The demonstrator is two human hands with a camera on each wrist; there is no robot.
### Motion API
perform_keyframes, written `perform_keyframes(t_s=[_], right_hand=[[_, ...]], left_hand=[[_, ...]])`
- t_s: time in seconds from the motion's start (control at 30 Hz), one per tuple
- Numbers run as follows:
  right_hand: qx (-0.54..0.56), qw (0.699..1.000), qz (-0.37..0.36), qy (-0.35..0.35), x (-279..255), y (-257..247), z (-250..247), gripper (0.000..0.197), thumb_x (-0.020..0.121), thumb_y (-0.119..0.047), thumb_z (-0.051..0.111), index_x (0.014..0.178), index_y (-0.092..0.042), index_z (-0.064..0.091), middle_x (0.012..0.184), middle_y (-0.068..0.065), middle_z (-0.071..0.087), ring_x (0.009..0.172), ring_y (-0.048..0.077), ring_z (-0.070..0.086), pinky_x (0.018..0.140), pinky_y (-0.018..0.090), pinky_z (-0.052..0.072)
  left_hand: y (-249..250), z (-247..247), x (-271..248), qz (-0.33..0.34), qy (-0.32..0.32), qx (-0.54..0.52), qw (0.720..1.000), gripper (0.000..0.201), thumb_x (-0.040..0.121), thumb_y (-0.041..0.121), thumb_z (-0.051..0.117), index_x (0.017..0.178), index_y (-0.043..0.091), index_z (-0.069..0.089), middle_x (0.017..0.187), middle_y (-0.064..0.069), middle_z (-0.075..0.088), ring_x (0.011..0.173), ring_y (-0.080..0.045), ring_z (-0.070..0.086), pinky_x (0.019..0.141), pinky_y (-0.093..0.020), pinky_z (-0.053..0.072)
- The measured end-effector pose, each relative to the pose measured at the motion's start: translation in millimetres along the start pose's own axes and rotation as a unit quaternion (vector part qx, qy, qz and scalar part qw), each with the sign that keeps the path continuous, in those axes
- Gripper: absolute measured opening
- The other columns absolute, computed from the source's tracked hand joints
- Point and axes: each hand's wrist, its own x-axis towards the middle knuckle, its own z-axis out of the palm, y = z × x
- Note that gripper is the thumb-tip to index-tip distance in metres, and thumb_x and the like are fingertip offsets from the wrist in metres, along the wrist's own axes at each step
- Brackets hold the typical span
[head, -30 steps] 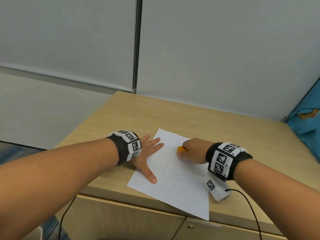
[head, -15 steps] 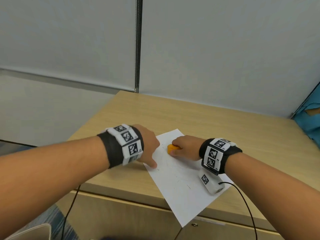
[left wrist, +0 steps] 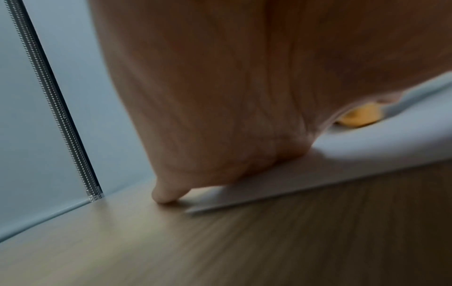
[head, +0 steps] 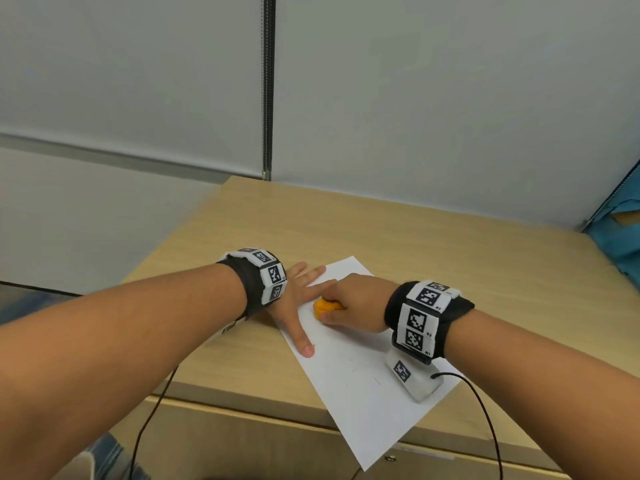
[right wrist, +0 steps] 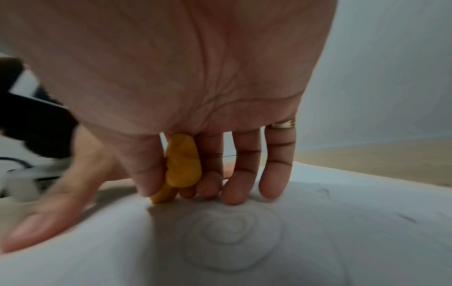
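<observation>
1. While the left hand lies palm down on the left edge of the white paper sheet with its fingers straight and spread, its thumb points toward the near desk edge and presses on the sheet.
2. The right hand has thumb and fingers curled round an orange eraser, pinching it between thumb and forefinger. The right wrist view shows the eraser's lower tip touching the paper.
3. The eraser sits on the far half of the sheet, between the two hands and just beside the left forefinger.
4. Faint curved pencil lines show on the paper just in front of the eraser in the right wrist view, with a few short dark strokes further along the sheet.
5. The sheet lies askew on the wooden desk top, and its near corner hangs over the front edge.
6. A gold ring sits on one finger of the right hand.
7. Both wrists carry black bands with black-and-white marker tiles. Under the right wrist, a white camera block with a black cable rests on the paper.
</observation>
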Motion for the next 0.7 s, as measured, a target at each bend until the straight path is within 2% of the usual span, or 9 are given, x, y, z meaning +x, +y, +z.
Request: perform_keyframes(t_s=[0.1,0.23,0.3,0.37,0.43,0.5,0.57,0.63,0.7], right_hand=[[-0.018,0.999,-0.039,-0.026,-2.3,-9.8,2.3,0.03,0.101,-0.044,0.054,0.08,-0.023,0.054,0.075,-0.007,0.054,0.068,0.009,0.049,0.069,0.035,0.044],[-0.044,0.998,0.034,0.034,10.1,16.8,-12.9,0.032,0.098,-0.055,0.046,0.083,-0.028,0.055,0.081,-0.009,0.059,0.083,0.019,0.06,0.081,0.04,0.053],[-0.067,0.996,0.036,0.053,14.3,15.9,-12.4,0.032,0.099,-0.051,0.042,0.082,-0.029,0.058,0.083,-0.004,0.062,0.083,0.022,0.062,0.078,0.04,0.054],[-0.068,0.997,-0.015,0.033,12.0,1.4,-2.9,0.025,0.098,-0.046,0.045,0.085,-0.031,0.061,0.081,-0.002,0.063,0.077,0.021,0.061,0.073,0.037,0.054],[-0.048,0.998,-0.045,-0.004,9.2,-5.6,-0.1,0.027,0.097,-0.046,0.05,0.077,-0.028,0.055,0.076,-0.002,0.061,0.071,0.019,0.058,0.07,0.036,0.052],[-0.064,0.998,0.0,-0.004,16.6,8.5,-11.4,0.032,0.097,-0.049,0.045,0.08,-0.025,0.058,0.075,-0.001,0.06,0.073,0.021,0.059,0.074,0.039,0.053],[-0.086,0.995,0.042,0.03,22.7,22.0,-20.9,0.037,0.099,-0.047,0.04,0.075,-0.022,0.055,0.075,0.001,0.059,0.077,0.026,0.06,0.077,0.042,0.055],[-0.069,0.997,0.033,0.021,22.1,18.3,-15.0,0.033,0.098,-0.044,0.044,0.077,-0.022,0.058,0.075,-0.001,0.059,0.078,0.025,0.06,0.077,0.04,0.054],[-0.025,0.999,-0.013,-0.032,14.9,3.1,-5.0,0.029,0.095,-0.043,0.054,0.074,-0.024,0.057,0.077,-0.003,0.06,0.074,0.019,0.057,0.073,0.036,0.049]], left_hand=[[-2.7,0.8,4.2,0.001,-0.006,0.008,1.0,0.139,0.058,0.088,0.067,0.145,0.047,-0.034,0.155,0.01,-0.044,0.145,-0.028,-0.037,0.116,-0.064,-0.008],[-4.1,1.6,6.2,0.002,-0.003,0.011,1.0,0.139,0.057,0.089,0.067,0.147,0.048,-0.031,0.157,0.007,-0.043,0.146,-0.03,-0.036,0.117,-0.067,-0.006],[-3.7,1.1,7.9,0.002,-0.006,0.013,1.0,0.138,0.056,0.089,0.066,0.149,0.048,-0.027,0.157,0.006,-0.043,0.146,-0.031,-0.036,0.117,-0.068,-0.006],[-3.7,0.8,9.4,0.005,-0.008,0.015,1.0,0.137,0.055,0.09,0.066,0.151,0.048,-0.022,0.156,0.007,-0.044,0.145,-0.031,-0.036,0.116,-0.069,-0.005],[-5.8,1.9,9.4,0.003,-0.006,0.01,1.0,0.135,0.055,0.091,0.065,0.151,0.049,-0.022,0.156,0.008,-0.044,0.145,-0.029,-0.037,0.117,-0.069,-0.004],[-6.6,4.1,9.9,0.002,0.0,0.006,1.0,0.138,0.053,0.092,0.065,0.148,0.05,-0.026,0.157,0.009,-0.043,0.146,-0.028,-0.037,0.117,-0.067,-0.005],[-7.1,5.6,12.6,0.0,0.002,0.007,1.0,0.141,0.05,0.093,0.064,0.148,0.049,-0.028,0.157,0.008,-0.042,0.146,-0.028,-0.036,0.116,-0.066,-0.007],[-7.6,6.5,14.6,0.0,0.001,0.007,1.0,0.142,0.049,0.094,0.063,0.148,0.049,-0.029,0.157,0.009,-0.043,0.145,-0.028,-0.037,0.117,-0.066,-0.007],[-8.6,6.4,13.7,0.003,0.004,0.008,1.0,0.14,0.051,0.094,0.063,0.146,0.05,-0.029,0.156,0.01,-0.043,0.145,-0.029,-0.038,0.116,-0.067,-0.006]])
